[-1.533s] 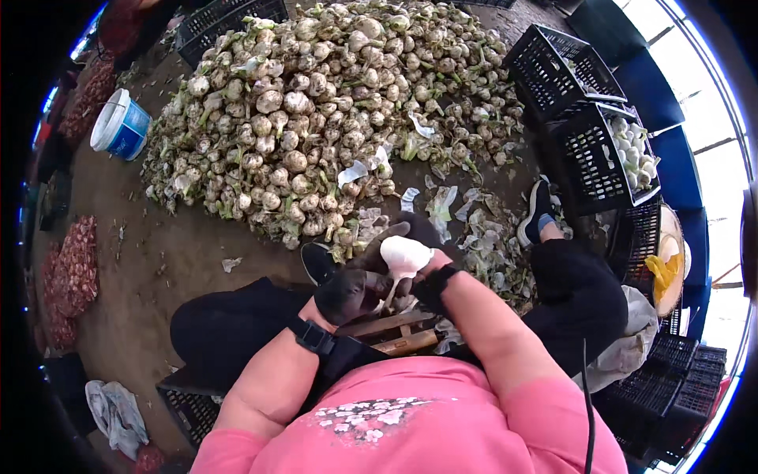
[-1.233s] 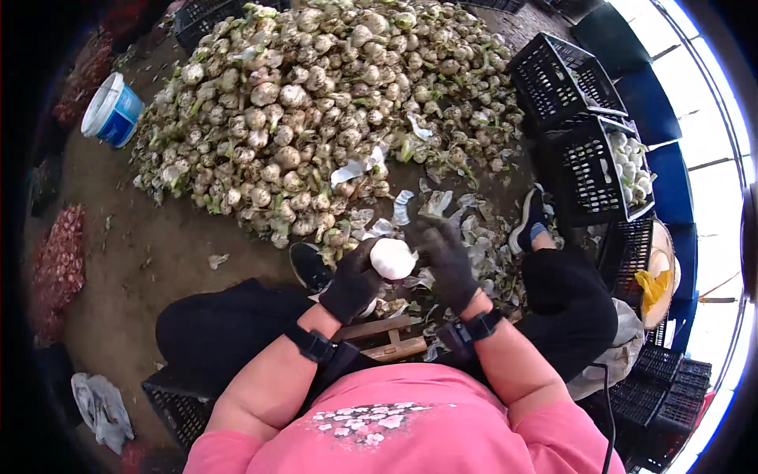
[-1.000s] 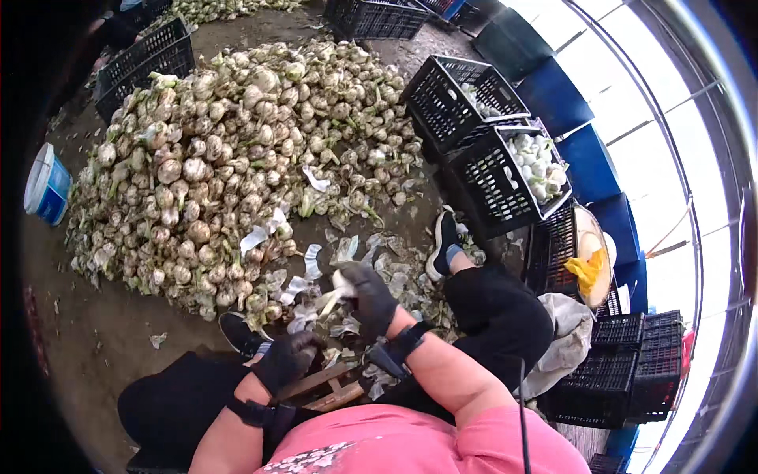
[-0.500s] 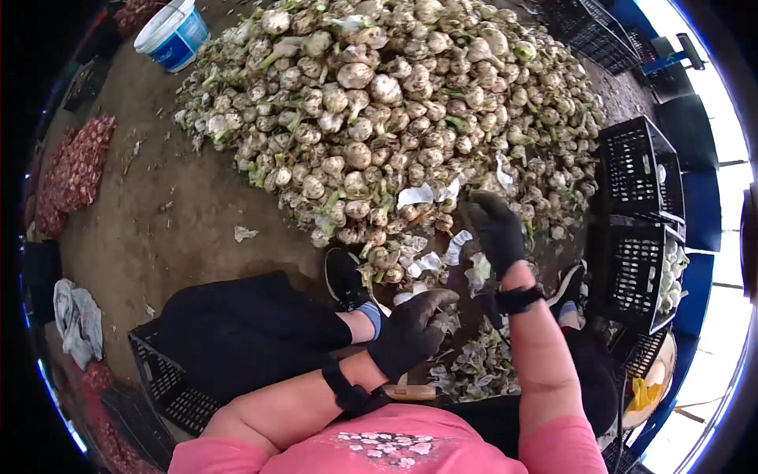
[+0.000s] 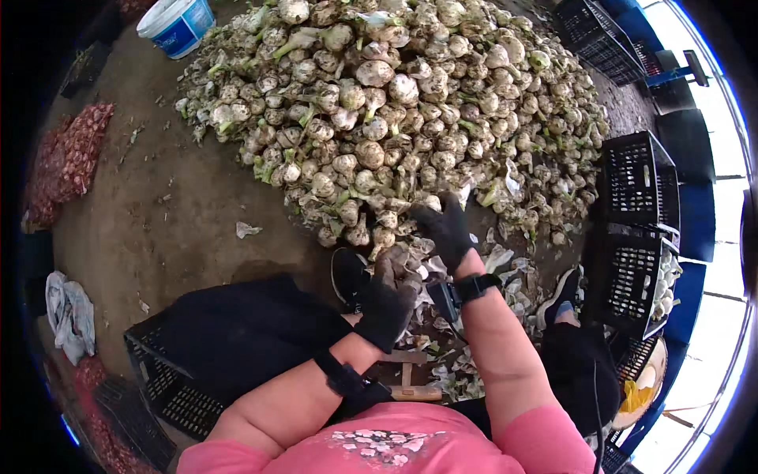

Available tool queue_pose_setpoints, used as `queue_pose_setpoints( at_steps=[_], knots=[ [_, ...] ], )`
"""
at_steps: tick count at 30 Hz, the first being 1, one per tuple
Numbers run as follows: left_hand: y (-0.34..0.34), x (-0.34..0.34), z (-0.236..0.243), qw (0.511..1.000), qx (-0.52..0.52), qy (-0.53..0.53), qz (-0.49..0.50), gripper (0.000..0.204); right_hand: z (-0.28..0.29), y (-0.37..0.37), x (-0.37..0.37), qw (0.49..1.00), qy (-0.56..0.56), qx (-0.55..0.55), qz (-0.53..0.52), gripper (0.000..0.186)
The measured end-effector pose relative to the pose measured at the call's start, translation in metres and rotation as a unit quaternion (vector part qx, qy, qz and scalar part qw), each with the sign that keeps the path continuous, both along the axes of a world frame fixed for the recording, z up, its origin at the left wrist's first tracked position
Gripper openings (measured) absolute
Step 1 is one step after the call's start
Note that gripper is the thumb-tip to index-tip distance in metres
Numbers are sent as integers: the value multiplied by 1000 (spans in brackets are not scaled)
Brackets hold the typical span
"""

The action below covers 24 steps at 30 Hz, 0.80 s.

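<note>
My left hand (image 5: 389, 304), in a dark glove, has its fingers curled round a garlic bulb (image 5: 405, 262) in front of my knees; the glove covers part of the bulb. Farther out, my gloved right hand (image 5: 446, 233) reaches to the near edge of a big heap of dirty garlic bulbs (image 5: 371, 150). Its thumb and fingers are spread, and a pale bulb (image 5: 433, 203) shows between them; whether they touch it is unclear. Loose white peelings (image 5: 499, 257) lie beside this hand, with more on the ground between my feet.
Black crates (image 5: 634, 278) stand at the right, one with cleaned garlic. A white-and-blue bucket (image 5: 180, 31) is at far left, above red mesh sacks (image 5: 73, 162). A wooden piece (image 5: 416, 393) lies near my lap. My dark shoes (image 5: 347, 276) flank the peelings.
My right hand has moved left, nearer the left hand. The left hand has risen away from my lap toward the heap, still closed. The view has shifted slightly.
</note>
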<state>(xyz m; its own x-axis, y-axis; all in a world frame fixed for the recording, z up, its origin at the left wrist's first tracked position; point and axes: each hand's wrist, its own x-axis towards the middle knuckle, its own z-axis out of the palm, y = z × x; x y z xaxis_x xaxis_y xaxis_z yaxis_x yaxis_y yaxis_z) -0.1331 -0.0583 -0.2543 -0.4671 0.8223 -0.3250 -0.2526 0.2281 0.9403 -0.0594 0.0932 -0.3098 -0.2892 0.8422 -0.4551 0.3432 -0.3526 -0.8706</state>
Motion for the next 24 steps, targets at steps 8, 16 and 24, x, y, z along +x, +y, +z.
queue_pose_setpoints(
  at_steps=[8,16,24],
  knots=[
    [-7,-9,39,985,46,136,-93,21,97,-111,52,963,244,-108,-42,46],
    [-19,-4,45,955,-3,-147,-258,33,141,-134,78,908,-168,369,111,56],
    [-27,-6,59,931,65,-181,-311,43,155,-144,99,955,-123,244,112,60]
  ],
)
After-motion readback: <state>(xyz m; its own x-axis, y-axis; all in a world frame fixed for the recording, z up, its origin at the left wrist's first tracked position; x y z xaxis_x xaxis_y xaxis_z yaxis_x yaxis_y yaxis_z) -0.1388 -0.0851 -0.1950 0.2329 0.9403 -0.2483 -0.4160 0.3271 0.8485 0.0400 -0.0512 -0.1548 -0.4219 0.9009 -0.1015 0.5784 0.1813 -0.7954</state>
